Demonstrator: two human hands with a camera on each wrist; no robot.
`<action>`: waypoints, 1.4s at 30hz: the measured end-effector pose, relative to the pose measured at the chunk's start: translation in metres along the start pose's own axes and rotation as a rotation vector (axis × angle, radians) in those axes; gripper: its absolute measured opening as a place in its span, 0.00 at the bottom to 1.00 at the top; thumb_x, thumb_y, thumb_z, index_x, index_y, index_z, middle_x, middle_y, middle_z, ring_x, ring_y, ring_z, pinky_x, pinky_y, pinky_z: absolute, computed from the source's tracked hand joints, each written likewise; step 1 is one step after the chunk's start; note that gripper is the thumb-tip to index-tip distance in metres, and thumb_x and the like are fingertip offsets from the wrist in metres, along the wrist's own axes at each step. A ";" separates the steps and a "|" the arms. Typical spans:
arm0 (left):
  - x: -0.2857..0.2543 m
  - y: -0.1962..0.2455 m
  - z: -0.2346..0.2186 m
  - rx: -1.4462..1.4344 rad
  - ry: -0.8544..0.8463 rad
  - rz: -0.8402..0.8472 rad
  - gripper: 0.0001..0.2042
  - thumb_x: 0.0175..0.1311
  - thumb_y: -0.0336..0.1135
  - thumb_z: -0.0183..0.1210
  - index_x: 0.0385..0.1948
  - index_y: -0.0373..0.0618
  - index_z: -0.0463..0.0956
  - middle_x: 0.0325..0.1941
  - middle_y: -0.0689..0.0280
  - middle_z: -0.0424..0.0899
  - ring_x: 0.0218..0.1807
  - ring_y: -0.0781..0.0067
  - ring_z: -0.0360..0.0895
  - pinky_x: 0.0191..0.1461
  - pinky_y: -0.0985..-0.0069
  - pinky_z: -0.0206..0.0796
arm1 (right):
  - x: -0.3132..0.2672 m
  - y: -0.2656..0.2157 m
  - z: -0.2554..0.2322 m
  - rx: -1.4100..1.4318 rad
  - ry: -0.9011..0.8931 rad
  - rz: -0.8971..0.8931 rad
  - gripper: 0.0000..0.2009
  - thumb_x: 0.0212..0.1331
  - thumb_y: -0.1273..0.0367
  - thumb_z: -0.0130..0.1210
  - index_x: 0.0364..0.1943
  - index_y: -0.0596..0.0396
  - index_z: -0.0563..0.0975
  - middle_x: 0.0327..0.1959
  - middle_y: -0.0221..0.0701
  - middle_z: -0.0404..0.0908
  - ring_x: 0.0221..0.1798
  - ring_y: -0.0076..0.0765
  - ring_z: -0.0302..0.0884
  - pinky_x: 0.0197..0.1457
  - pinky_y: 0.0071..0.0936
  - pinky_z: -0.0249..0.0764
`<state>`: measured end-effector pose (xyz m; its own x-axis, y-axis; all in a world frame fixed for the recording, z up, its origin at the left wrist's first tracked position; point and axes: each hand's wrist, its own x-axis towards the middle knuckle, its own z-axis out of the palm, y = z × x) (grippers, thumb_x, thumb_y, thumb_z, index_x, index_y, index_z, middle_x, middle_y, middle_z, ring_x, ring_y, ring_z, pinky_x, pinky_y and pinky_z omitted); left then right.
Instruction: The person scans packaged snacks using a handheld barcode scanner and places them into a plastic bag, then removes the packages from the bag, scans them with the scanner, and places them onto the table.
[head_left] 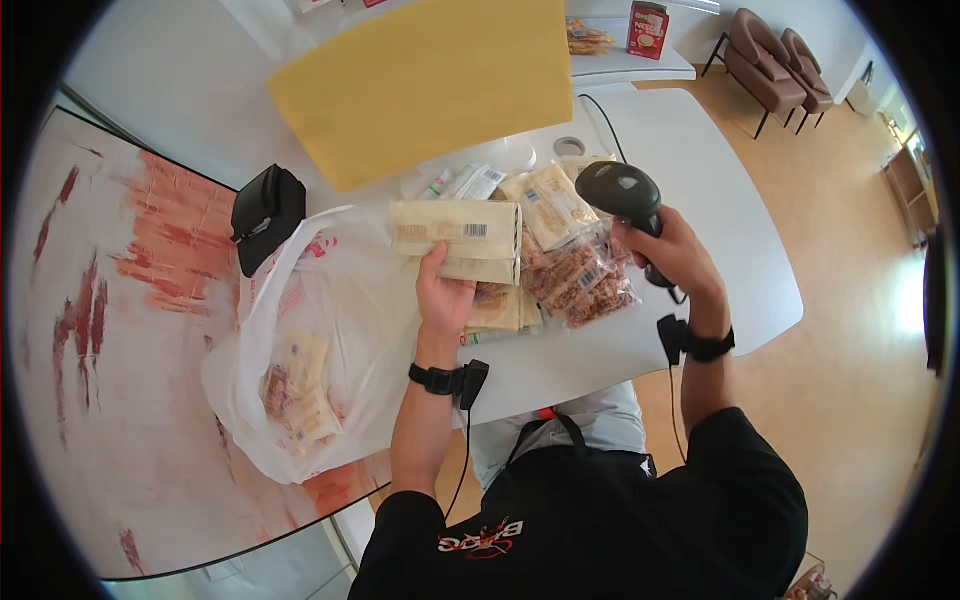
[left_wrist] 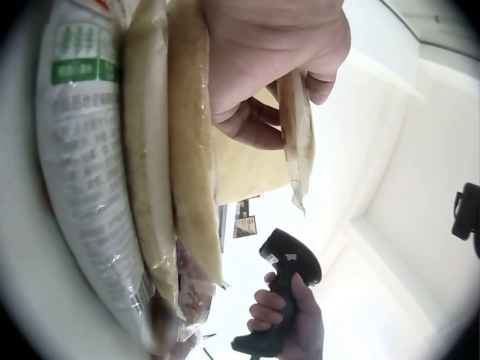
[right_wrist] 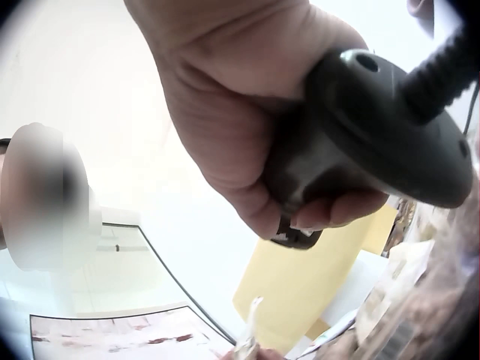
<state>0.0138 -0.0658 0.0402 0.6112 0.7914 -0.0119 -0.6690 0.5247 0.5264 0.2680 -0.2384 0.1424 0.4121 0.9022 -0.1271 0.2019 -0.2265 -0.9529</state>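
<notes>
My left hand (head_left: 445,300) pinches a flat cream-coloured food packet (head_left: 440,232), its barcode facing up. In the left wrist view the packet (left_wrist: 297,142) shows edge-on between thumb and fingers. My right hand (head_left: 683,255) grips a black handheld barcode scanner (head_left: 618,190), its head above the pile and towards the packet. The right wrist view shows the fingers wrapped round the scanner's handle (right_wrist: 315,165). Beneath and between the hands lie clear packs of reddish-brown food (head_left: 575,280), a cream packet with a barcode (head_left: 548,205) and several other packets.
A white plastic bag (head_left: 235,400) on the left gapes around several small packs (head_left: 312,415). Behind it stands a black device (head_left: 268,218). A large yellow panel (head_left: 430,90) overhangs the back of the white table (head_left: 725,210). A tape roll (head_left: 570,147) and a cable lie near the back.
</notes>
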 end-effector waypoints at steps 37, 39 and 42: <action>0.111 -0.041 0.111 2.157 -0.602 0.351 0.29 0.61 0.42 0.63 0.61 0.38 0.66 0.62 0.55 0.75 0.59 0.59 0.76 0.59 0.67 0.70 | 0.045 0.071 -0.065 0.268 -0.592 -0.114 0.21 0.52 0.68 0.70 0.49 0.58 0.75 0.29 0.24 0.78 0.29 0.20 0.72 0.32 0.22 0.71; 0.105 -0.042 0.117 2.165 -0.797 0.258 0.30 0.61 0.44 0.61 0.63 0.39 0.65 0.65 0.54 0.71 0.62 0.56 0.73 0.62 0.64 0.67 | 0.047 0.074 -0.067 0.249 -0.613 -0.103 0.21 0.53 0.68 0.70 0.49 0.58 0.75 0.29 0.24 0.78 0.29 0.20 0.72 0.32 0.22 0.71; 0.079 -0.058 0.098 2.168 -1.033 0.341 0.31 0.64 0.49 0.57 0.66 0.43 0.63 0.69 0.52 0.66 0.68 0.53 0.66 0.68 0.59 0.60 | 0.046 0.074 -0.067 0.239 -0.628 -0.097 0.20 0.53 0.67 0.69 0.47 0.58 0.75 0.28 0.24 0.78 0.28 0.20 0.72 0.31 0.22 0.71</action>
<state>0.1422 -0.0648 0.0923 0.9920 0.0535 0.1147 0.0311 -0.9814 0.1892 0.3610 -0.2385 0.0849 -0.2072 0.9727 -0.1048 -0.0198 -0.1112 -0.9936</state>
